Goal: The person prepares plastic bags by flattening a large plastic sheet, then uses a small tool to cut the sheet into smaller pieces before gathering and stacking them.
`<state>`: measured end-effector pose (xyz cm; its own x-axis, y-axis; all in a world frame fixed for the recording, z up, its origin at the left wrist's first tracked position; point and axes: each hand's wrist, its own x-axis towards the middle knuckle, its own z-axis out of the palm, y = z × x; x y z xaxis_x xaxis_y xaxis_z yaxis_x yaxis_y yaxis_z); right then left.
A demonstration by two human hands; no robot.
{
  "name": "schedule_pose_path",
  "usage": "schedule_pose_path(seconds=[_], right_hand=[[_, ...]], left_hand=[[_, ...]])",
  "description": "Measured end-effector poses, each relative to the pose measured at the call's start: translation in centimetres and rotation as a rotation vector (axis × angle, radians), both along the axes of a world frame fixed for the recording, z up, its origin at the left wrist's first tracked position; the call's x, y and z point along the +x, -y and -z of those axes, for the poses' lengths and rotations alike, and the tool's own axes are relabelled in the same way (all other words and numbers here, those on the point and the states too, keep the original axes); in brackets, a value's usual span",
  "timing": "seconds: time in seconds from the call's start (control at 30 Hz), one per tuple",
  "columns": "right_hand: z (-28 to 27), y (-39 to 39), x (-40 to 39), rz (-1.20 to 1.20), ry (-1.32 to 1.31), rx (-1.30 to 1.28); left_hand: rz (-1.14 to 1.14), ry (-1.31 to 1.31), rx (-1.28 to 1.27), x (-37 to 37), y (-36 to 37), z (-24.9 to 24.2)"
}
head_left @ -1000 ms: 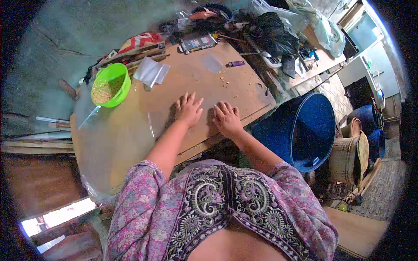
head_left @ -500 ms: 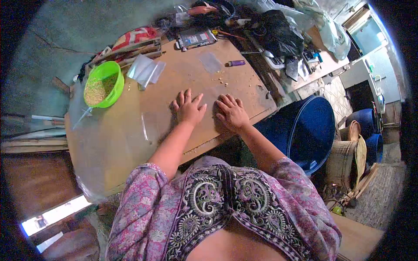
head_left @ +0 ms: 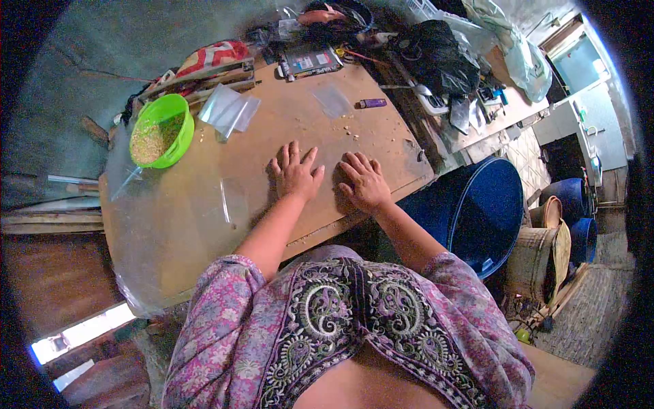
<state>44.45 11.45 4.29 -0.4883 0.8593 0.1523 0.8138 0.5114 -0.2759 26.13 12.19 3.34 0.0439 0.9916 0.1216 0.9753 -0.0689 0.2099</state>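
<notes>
A loose purple-pink floral top is worn, short sleeves ended above the elbows; a dark front panel is stitched with pale paisley and scroll embroidery; both forearms and hands are left bare, no rings or bangles seen.

Left hand (head_left: 296, 174) and right hand (head_left: 366, 183) press flat on the board (head_left: 286, 129), perhaps over clear plastic.

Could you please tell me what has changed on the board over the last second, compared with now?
Very little. Both hands have stayed flat on the wooden board, side by side; the left hand and right hand only spread their fingers slightly. Nothing was picked up or let go. The green bowl of grain, the clear bags and the purple lighter lie where they were; the small shifts come from the camera.
</notes>
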Motion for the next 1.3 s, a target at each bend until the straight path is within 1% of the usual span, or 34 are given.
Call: schedule_pose_path(seconds=[0.27, 0.37, 0.43, 0.47, 0.53, 0.57, 0.6, 0.63, 0.73, 0.77, 0.83, 0.9, 1.0, 1.1, 1.13, 1.3], right_hand=[[-0.1, -0.1, 0.2, -0.014, -0.015, -0.039], [0.5, 0.0, 0.3, 0.031, -0.028, -0.012], [1.0, -0.3, 0.8, 0.067, -0.116, 0.162], [1.6, -0.6, 1.7, 0.074, -0.112, 0.166], [3.2, -1.5, 4.7, 0.408, -0.379, 0.09], [3.6, -2.5, 6.1, 0.437, -0.469, 0.38], [2.9, -2.4, 7.5, 0.536, -0.479, 0.373], [2.8, -2.5, 8.7, 0.622, -0.435, 0.395], [3.6, -2.7, 11.6, 0.651, -0.441, 0.399], [3.5, -2.5, 11.9, 0.661, -0.406, 0.41], [3.7, -2.2, 12.4, 0.674, -0.368, 0.422], [4.3, -2.2, 12.6, 0.803, -0.388, 0.384], [4.4, -2.2, 12.9, 0.864, -0.428, 0.311], [4.4, -2.5, 13.0, 0.838, -0.389, 0.308], [4.3, -2.5, 13.0, 0.834, -0.299, 0.326], [4.2, -3.0, 12.9, 0.862, -0.258, 0.285]], left_hand=[[-0.017, 0.023, 0.054, 0.1, -0.1, 0.5], [-0.02, 0.026, 0.071, 0.1, -0.1, 0.4], [-0.018, 0.028, 0.073, 0.1, -0.1, 0.5], [-0.017, 0.017, 0.08, 0.0, -0.1, 0.6], [-0.024, 0.001, 0.076, 0.2, -0.1, 0.5], [-0.022, 0.006, 0.076, 0.2, -0.1, 0.4], [-0.022, 0.007, 0.077, 0.2, 0.0, 0.3], [-0.023, 0.007, 0.078, 0.2, 0.1, 0.3], [-0.028, 0.01, 0.055, 0.2, -0.1, 0.5], [-0.031, 0.011, 0.055, 0.2, 0.1, -0.1], [-0.022, -0.03, -0.051, 0.4, 0.3, -1.2], [-0.018, -0.033, -0.027, 0.4, 0.3, -0.8], [-0.022, -0.025, -0.005, 0.3, 0.1, 0.2], [-0.018, -0.016, 0.01, 0.3, 0.0, 0.2], [-0.018, -0.025, 0.007, 0.4, 0.0, 0.0], [-0.03, -0.01, 0.02, 0.4, 0.0, 0.0]])
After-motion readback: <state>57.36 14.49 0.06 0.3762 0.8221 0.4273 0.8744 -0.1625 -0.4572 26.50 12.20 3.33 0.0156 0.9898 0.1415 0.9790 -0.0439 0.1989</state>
